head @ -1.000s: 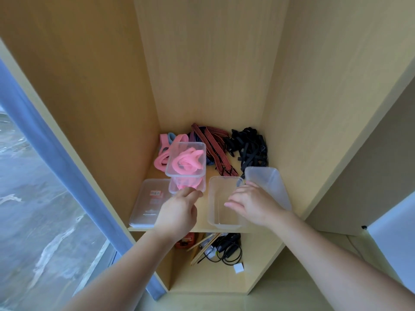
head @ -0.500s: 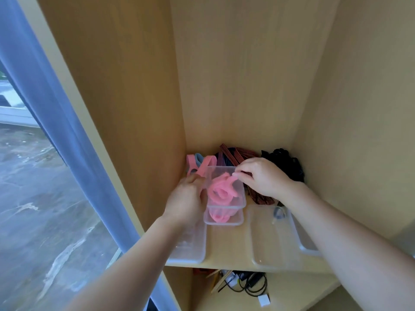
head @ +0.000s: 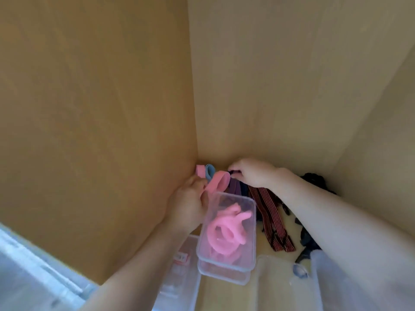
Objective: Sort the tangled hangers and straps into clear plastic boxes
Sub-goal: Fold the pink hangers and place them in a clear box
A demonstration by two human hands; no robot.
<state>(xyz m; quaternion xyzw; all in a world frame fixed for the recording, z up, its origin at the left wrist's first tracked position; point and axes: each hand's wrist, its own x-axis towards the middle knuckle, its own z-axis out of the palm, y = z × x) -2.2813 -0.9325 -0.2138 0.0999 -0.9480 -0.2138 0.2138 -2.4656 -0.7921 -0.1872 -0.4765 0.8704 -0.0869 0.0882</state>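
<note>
A clear plastic box (head: 248, 223) with coiled pink straps (head: 224, 232) inside sits stacked on a second clear box (head: 224, 273) on the wooden shelf. Behind it lie a loose pink strap (head: 219, 181), a blue strap (head: 210, 171), a purple strap (head: 233, 187), red-and-black striped straps (head: 269, 212) and a black tangle (head: 314, 179). My left hand (head: 189, 206) is beside the box's left wall, its fingers curled at the loose pink strap. My right hand (head: 252, 173) reaches to the back wall and pinches a dark strap end (head: 232, 172).
A clear lid (head: 179, 279) lies at the front left of the shelf. An empty clear box (head: 278, 286) stands at the front, and another clear box (head: 336, 281) is to its right. Wooden cupboard walls close in on the left, back and right.
My view has moved closer into the cupboard. My right hand left the box and went to the dark strap at the back. My left hand slid up to the loose pink strap.
</note>
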